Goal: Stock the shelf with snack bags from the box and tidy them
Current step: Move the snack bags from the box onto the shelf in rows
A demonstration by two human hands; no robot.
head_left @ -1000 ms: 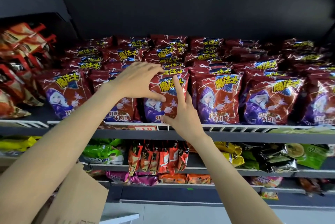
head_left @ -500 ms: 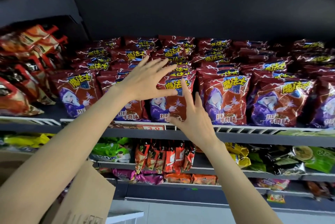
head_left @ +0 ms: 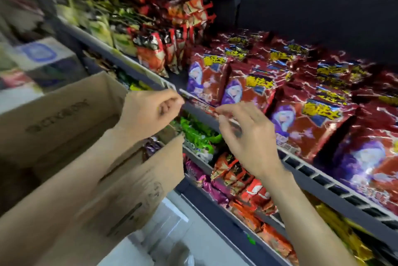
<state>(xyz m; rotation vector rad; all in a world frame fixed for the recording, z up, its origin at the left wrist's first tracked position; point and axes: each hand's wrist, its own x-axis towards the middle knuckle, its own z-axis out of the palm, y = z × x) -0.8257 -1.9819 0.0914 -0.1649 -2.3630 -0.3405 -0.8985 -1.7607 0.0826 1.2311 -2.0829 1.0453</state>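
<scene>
Dark red snack bags (head_left: 301,102) with a purple-haired figure fill the shelf (head_left: 318,181) on the right, standing in rows. An open cardboard box (head_left: 64,119) sits at the lower left, its flaps up; its inside is mostly hidden by my arms. My left hand (head_left: 148,110) hovers over the box's right side with fingers loosely curled, holding nothing. My right hand (head_left: 245,134) hangs in front of the shelf edge, fingers relaxed and slightly bent, empty. The frame is blurred by motion.
Orange-red bags (head_left: 155,50) and green bags (head_left: 97,22) stand further left on the same shelf level. Lower shelves hold green (head_left: 198,134), purple (head_left: 213,188) and orange packets (head_left: 254,196). More boxes (head_left: 43,59) are stacked behind the cardboard box. Pale floor (head_left: 193,242) lies below.
Both hands have come off the front red bags and pulled back toward me. The view has swung left and down, bringing the cardboard box into sight.
</scene>
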